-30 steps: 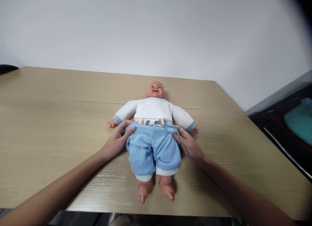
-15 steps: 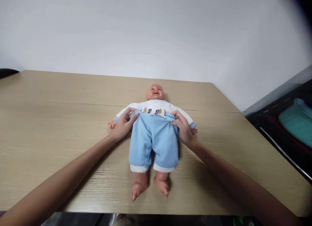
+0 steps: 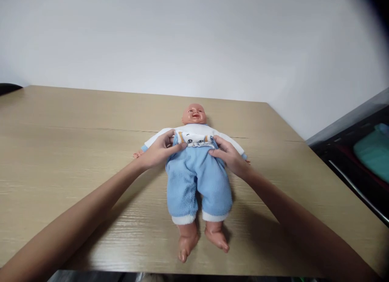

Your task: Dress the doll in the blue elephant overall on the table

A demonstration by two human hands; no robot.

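A baby doll [image 3: 194, 114] lies on its back with its feet toward me. It wears a white top [image 3: 197, 130] with a cartoon face on the front and fluffy blue trousers [image 3: 199, 180] with white cuffs. My left hand [image 3: 162, 148] is closed at one side of the doll's waist, its thumb over the top's lower front. At the other side my right hand [image 3: 229, 154] pinches the cloth where top and trousers meet. Both hands hide the exact folds in their grip. The doll's bare feet [image 3: 187, 239] stick out below the cuffs.
The wooden table [image 3: 75, 152] has a thin seam running across it beyond the doll's waist. A pale wall [image 3: 182, 43] rises behind. To the right stands a dark frame with a teal item [image 3: 375, 152] in it; a black object [image 3: 9, 88] shows at far left.
My hands have drawn inward at the waist, and more of the printed cartoon shows between them. The doll's legs have shifted slightly right and toward me.
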